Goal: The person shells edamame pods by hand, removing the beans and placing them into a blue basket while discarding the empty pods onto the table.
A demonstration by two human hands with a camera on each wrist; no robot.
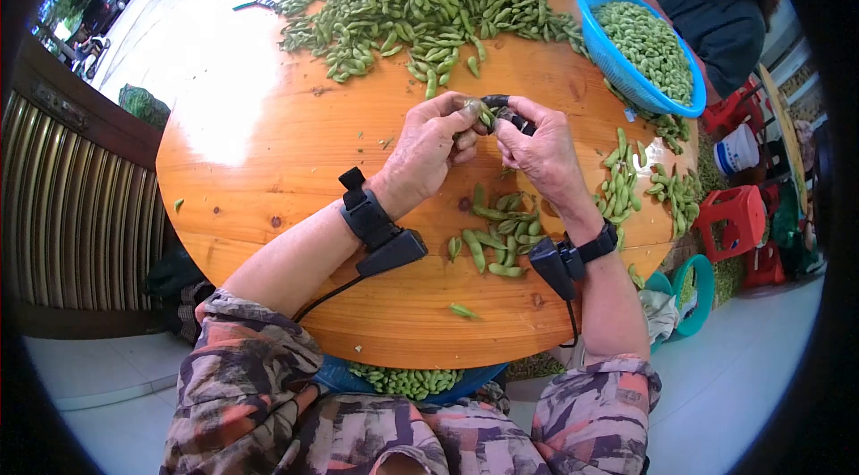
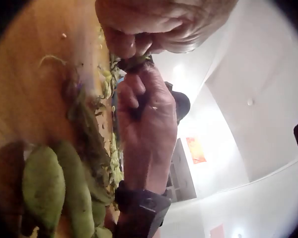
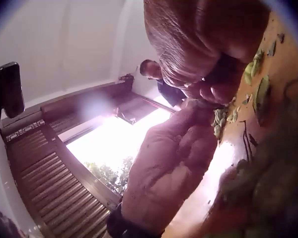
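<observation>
In the head view, the left hand (image 1: 425, 148) and the right hand (image 1: 541, 153) meet above the table. Both pinch a small green pod (image 1: 484, 114) between their fingertips. Something black (image 1: 517, 120) lies along the right hand's fingers; its exact form cannot be told. Below the hands is a small group of pods (image 1: 510, 233), and beyond them a large heap of pods (image 1: 429, 1). The left wrist view has the left hand (image 2: 164, 22) close above the right hand (image 2: 149, 114). In the right wrist view, fingers of the right hand (image 3: 208, 39) hide most of the pod.
A blue basket (image 1: 598, 41) of shelled beans stands at the table's right edge, near a seated person (image 1: 725, 28). More pods (image 1: 619, 184) lie on the right. Under the near table edge (image 1: 429, 354) is a blue container (image 1: 335, 377) with beans. Red stools (image 1: 732, 223) stand at right.
</observation>
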